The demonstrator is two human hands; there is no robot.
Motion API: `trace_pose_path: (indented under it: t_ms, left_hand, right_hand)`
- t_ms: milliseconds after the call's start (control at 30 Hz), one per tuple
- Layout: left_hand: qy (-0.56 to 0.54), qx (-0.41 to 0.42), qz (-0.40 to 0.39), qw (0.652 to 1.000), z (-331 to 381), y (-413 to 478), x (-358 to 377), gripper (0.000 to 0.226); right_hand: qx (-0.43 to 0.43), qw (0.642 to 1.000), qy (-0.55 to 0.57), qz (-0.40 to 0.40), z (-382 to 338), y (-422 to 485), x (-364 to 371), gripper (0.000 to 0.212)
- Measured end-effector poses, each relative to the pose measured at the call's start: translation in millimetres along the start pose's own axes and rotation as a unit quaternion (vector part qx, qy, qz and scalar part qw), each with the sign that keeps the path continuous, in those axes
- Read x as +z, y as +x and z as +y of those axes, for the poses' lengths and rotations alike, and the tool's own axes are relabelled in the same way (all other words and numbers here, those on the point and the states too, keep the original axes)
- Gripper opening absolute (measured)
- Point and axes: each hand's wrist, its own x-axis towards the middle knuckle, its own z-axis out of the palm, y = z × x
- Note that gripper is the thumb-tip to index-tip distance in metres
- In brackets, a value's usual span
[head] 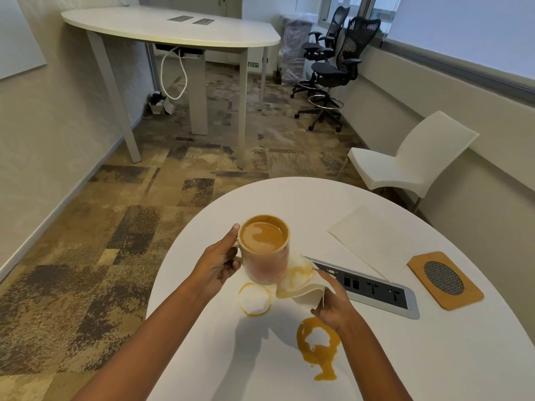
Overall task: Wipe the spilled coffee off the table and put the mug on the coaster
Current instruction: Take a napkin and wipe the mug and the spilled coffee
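My left hand (217, 266) grips the handle of a pale mug (265, 250) full of coffee and holds it lifted above the white round table (434, 357). My right hand (333, 302) holds a coffee-stained napkin (298, 279) pressed against the mug's lower right side. A ring-shaped coffee stain (254, 299) lies on the table under the mug. A larger coffee puddle (320, 347) spreads nearer to me, below my right hand. A square cork coaster (445, 280) with a dark round centre rests at the table's right.
A clean white napkin (373, 241) lies behind a grey power-socket panel (376, 287) set into the table. A white chair (411, 160) stands past the table's right edge. A tall white desk (173, 27) and black office chairs (335, 68) stand farther back on the carpet.
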Motion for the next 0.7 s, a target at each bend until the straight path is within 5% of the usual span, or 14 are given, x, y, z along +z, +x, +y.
trace_pose_path:
  t_ms: [267,533,700]
  left_hand:
    - [0.028,0.004,-0.003,1.0,5,-2,-3,0.024]
    - [0.023,-0.008,-0.011,1.0,-2,-5,5,0.025]
    - [0.029,-0.009,-0.006,1.0,-4,-1,3,0.022]
  right_hand:
    - [-0.097,0.995,0.004,0.035,-1,16,6,0.035]
    - [0.026,0.985,0.088,-0.146,36,16,39,0.051]
    - [0.036,0.987,0.098,-0.125,39,12,29,0.046]
